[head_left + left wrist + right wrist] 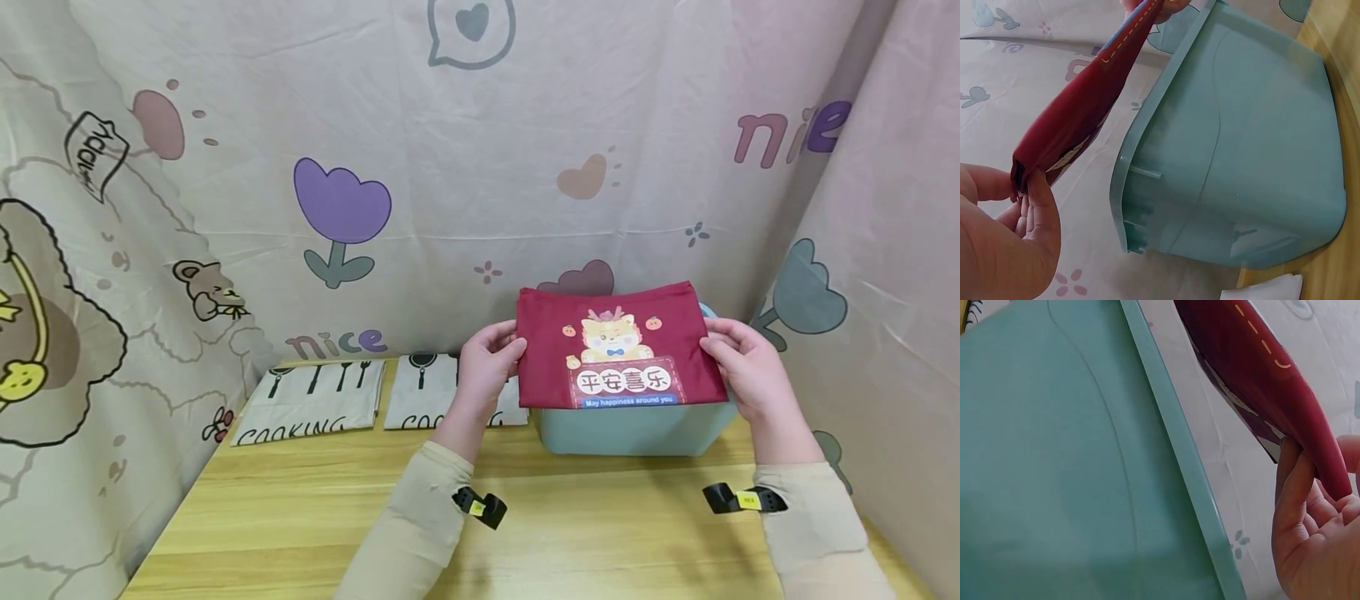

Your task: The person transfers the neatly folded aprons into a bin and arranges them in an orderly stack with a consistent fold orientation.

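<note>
White cloth printed COOKING (318, 400) lies folded on the wood table (300, 517), left of the teal bin (622, 433); 2nd COOKING cloth (412, 407) also folded, nearer the bin's left side. Left hand (486, 371), above bin's left end, pinches the left edge of the red cloth item (618, 354), held tilted above the bin rim, print facing up; right hand (750, 367), above bin's right end, pinches its right edge.

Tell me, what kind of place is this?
Probably a little indoor work corner: cartoon-printed fabric hangs behind and beside a wood-grain table, and folded white cloths lie on it.
</note>
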A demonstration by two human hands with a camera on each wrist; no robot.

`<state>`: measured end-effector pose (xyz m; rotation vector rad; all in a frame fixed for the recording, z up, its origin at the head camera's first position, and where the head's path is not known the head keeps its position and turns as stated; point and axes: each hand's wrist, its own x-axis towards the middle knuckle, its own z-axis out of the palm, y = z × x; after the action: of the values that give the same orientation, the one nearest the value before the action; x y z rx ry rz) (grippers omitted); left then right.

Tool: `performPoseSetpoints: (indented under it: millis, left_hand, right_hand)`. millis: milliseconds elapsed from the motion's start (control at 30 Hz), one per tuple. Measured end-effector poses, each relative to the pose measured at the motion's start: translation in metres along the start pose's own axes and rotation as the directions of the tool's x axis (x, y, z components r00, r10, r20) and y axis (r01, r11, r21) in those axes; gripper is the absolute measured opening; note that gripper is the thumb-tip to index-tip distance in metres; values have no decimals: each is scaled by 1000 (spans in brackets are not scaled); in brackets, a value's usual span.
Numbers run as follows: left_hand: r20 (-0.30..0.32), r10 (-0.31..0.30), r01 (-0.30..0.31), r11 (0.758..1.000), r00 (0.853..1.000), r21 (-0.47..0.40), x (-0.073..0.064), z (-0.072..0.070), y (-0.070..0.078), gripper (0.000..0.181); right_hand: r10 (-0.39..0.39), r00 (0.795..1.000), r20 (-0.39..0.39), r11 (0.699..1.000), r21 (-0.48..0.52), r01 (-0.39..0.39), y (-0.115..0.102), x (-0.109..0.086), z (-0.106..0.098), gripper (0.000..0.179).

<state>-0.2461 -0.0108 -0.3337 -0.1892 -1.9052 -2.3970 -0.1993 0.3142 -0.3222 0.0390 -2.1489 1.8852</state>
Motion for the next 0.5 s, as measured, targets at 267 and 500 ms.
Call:
performPoseSetpoints:
  millis: [267,500]
  left_hand:
    - [-5,-24,24,999,1000,33,11,13,3,33]
    - [-55,-14,17,998,998,67,20,25,4,31]
  right_hand:
    - [8,1000,3,994,-112,-7,-4,15,-10,19]
    - [39,999,-21,977,-208,-42,-3,21,-13,36]
